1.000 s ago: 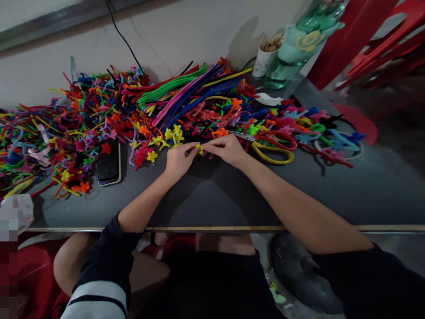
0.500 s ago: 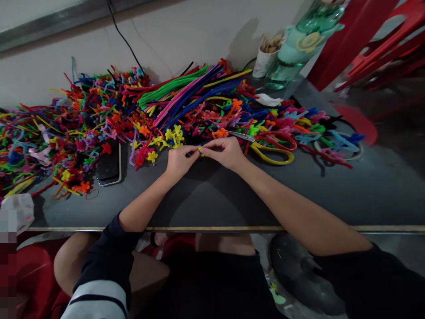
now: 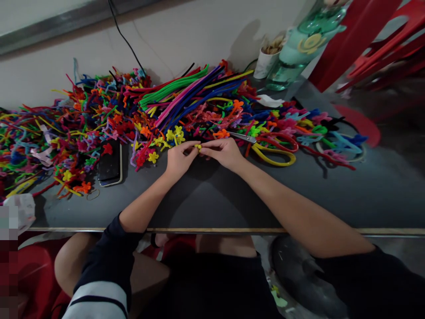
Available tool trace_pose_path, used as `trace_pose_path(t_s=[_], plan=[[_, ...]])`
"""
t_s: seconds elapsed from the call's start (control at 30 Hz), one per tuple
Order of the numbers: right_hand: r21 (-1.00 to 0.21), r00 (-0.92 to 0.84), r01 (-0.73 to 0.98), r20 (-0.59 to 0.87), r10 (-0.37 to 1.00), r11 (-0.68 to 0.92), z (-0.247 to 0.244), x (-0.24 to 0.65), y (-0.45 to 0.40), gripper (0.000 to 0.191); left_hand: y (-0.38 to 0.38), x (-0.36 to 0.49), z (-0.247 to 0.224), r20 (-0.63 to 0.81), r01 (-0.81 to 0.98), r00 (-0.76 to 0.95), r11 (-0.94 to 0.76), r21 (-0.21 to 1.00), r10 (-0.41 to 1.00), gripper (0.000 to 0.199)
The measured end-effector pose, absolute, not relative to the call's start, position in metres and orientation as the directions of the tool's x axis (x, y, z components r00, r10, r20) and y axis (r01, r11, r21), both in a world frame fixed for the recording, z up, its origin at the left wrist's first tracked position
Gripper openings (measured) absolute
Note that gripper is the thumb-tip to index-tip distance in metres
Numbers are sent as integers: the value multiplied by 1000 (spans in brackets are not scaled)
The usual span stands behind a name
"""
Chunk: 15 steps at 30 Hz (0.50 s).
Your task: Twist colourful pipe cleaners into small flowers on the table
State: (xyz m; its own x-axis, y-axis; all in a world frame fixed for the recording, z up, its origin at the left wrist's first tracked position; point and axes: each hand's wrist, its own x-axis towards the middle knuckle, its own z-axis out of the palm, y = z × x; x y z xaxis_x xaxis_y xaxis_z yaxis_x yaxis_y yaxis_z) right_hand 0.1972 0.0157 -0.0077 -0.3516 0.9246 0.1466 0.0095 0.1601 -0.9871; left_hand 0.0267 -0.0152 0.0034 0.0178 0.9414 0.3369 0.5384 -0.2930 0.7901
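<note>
At a dark table (image 3: 215,199), a person's left hand (image 3: 177,163) and right hand (image 3: 229,155) meet near the front of a colorful heap, fingertips of both pinching a small yellow fuzzy piece (image 3: 198,147) between them. The piece appears partly shaped, though the fingers hide too much to tell whether its form is complete. Just beyond the left hand, yellow flowers (image 3: 175,134) look fully formed, among many other bent shapes in red, orange, pink and blue. Scissors (image 3: 245,137) lie beside the right hand, touched by neither; a phone (image 3: 109,166) rests to the left. Farther back, a bundle of fuzzy stems (image 3: 172,86) lies straight and apparently unworked, short of a paper cup (image 3: 264,64) and a green bottle (image 3: 288,64) by the wall (image 3: 199,35).
</note>
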Motion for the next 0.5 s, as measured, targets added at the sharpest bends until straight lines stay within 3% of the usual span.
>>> trace_pose_path(t_s=[0.3, 0.5], plan=[[-957, -295, 103, 232, 927, 272, -1, 197, 6, 34, -19, 29, 0, 338, 477, 24, -308, 823, 941, 14], [-970, -266, 79, 203, 942, 231, -6, 196, 11, 43, -17, 27, 0, 341, 507, 94, -340, 792, 935, 24]])
